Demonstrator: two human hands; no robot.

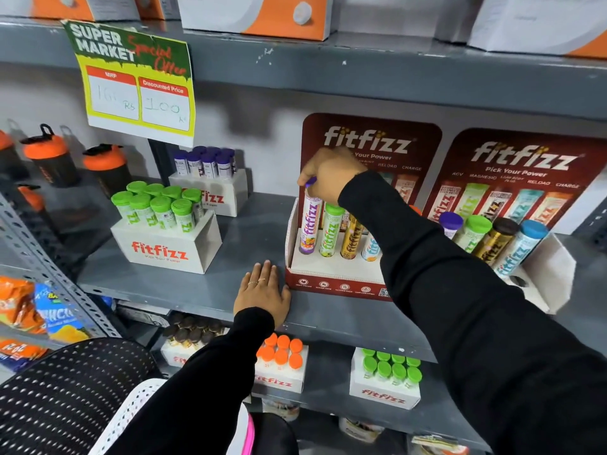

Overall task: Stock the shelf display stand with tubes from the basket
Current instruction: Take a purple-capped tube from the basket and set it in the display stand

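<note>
A red fitfizz display stand (331,285) sits on the grey middle shelf (210,290). Its leftmost slot holds a purple-capped tube (309,221), upright, and my right hand (328,174) grips that tube by its cap from above. Beside it in the stand are a green-capped tube (331,231), a gold tube (350,239) and a pale blue tube (370,247), partly hidden by my black sleeve. My left hand (262,292) lies flat on the shelf, fingers apart, touching the stand's left front corner. A white perforated basket (131,412) shows at the bottom left; its contents are hidden.
A second fitfizz stand (545,277) with several tubes stands to the right. White boxes of green-capped (167,244) and purple-capped tubes (210,188) sit to the left, behind them orange-lidded shakers (52,156). A price sign (134,83) hangs from the upper shelf. More tube boxes fill the shelf below.
</note>
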